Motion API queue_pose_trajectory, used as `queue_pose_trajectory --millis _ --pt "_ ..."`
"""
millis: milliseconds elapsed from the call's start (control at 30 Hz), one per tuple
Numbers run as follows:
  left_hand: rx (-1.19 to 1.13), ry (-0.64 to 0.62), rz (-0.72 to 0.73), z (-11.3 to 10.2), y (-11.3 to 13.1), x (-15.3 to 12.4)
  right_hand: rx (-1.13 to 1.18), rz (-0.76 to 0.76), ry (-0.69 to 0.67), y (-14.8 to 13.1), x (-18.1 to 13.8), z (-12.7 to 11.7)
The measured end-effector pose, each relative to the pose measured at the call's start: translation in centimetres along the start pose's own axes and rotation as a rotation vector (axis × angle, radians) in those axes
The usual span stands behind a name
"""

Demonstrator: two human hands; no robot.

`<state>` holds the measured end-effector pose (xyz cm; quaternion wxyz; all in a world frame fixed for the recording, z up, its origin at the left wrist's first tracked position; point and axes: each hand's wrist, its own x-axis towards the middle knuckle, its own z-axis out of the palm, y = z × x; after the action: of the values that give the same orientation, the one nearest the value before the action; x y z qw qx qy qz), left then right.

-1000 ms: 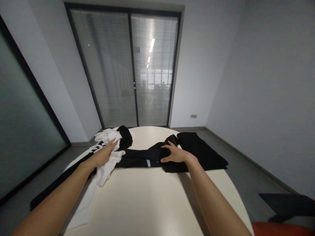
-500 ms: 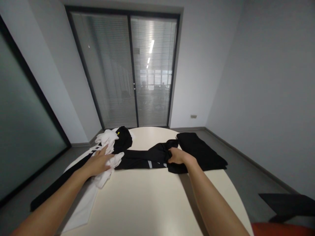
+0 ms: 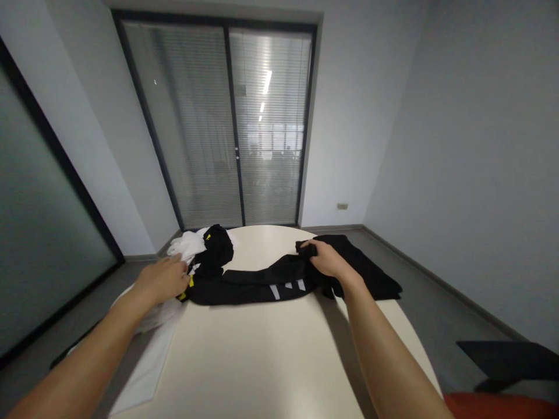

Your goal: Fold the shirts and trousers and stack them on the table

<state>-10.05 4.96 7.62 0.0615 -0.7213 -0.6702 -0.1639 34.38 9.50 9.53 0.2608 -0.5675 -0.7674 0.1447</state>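
My right hand point(image 3: 325, 258) is closed on the bunched right end of a black garment point(image 3: 248, 286) with grey stripes, raising it slightly off the table. The garment stretches left to my left hand point(image 3: 163, 280). That hand's fingers are curled beside its yellow-marked end, and what they grip is hidden. Blurred white cloth lies under the left hand, and a crumpled white garment point(image 3: 187, 244) is just beyond it. Next to that sits a bunched black cloth point(image 3: 218, 244) with a yellow mark.
A folded black cloth point(image 3: 356, 265) lies at the table's right edge. White fabric point(image 3: 146, 366) covers the near left of the round pale table point(image 3: 262, 355). A chair with an orange seat point(image 3: 498, 406) stands at the lower right. Glass panels with blinds point(image 3: 271, 174) stand behind.
My left hand has shifted slightly left and the white cloth has moved with it, baring the striped garment's yellow-marked left end. My right hand has risen and moved right with the other end.
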Motion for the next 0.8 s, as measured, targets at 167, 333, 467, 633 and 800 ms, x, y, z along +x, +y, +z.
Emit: queue_pose_trajectory --millis 167,333,467,633,800 --pt "-0.487 -0.017 0.208 0.6 11.8 -1.1 0.372 -0.198 0.026 -5.3 -1.7 -2.7" --pt "-1.289 -0.16 0.225 -0.3 19.8 -1.1 0.51 -0.411 -0.186 -9.5 -4.0 -3.8" --pt "-1.545 -0.036 0.084 0.1 21.1 -0.2 0.673 -0.44 -0.349 -9.8 -4.0 -3.5" --pt "-1.602 0.001 -0.141 0.9 20.1 0.5 0.778 -0.316 -0.197 -7.8 -2.1 -2.1" --pt "-1.853 -0.046 -0.234 -0.3 19.7 0.4 0.535 -0.253 -0.187 -6.2 -1.8 -1.4"
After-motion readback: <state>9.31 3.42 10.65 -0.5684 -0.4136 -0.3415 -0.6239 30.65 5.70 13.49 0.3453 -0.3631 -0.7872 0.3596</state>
